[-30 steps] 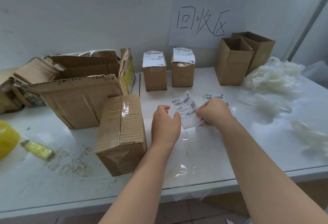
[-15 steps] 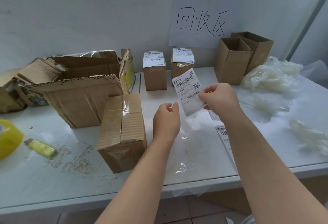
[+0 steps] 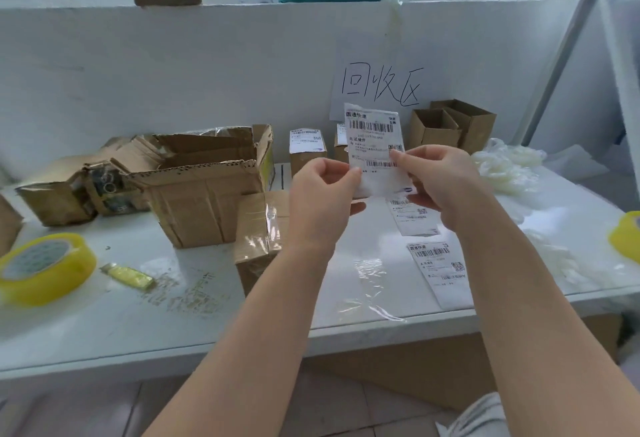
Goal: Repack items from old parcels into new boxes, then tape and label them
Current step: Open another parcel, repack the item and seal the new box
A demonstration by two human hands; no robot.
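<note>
A white shipping label [image 3: 374, 138] with barcodes is held upright above the table. My left hand [image 3: 322, 201] pinches its lower left edge and my right hand [image 3: 440, 183] pinches its right side. Below my left hand a taped brown box [image 3: 258, 239] stands on the white table [image 3: 138, 315]. Two more labels lie flat on the table, one [image 3: 412, 216] under my right hand and one [image 3: 440, 270] near the front edge. Two small boxes with labels on top [image 3: 306, 151] stand at the back, partly hidden by the held label.
Torn old cartons [image 3: 201, 187] crowd the back left. A yellow tape roll [image 3: 41, 270] and a yellow cutter [image 3: 128, 275] lie at the left; another tape roll [image 3: 627, 235] sits at the right edge. Two open empty boxes [image 3: 450, 128] and white plastic wrap [image 3: 505, 163] fill the back right.
The label was lifted off the table by my right hand and raised upright; my left hand has come up and now pinches it too. The camera has tilted up.
</note>
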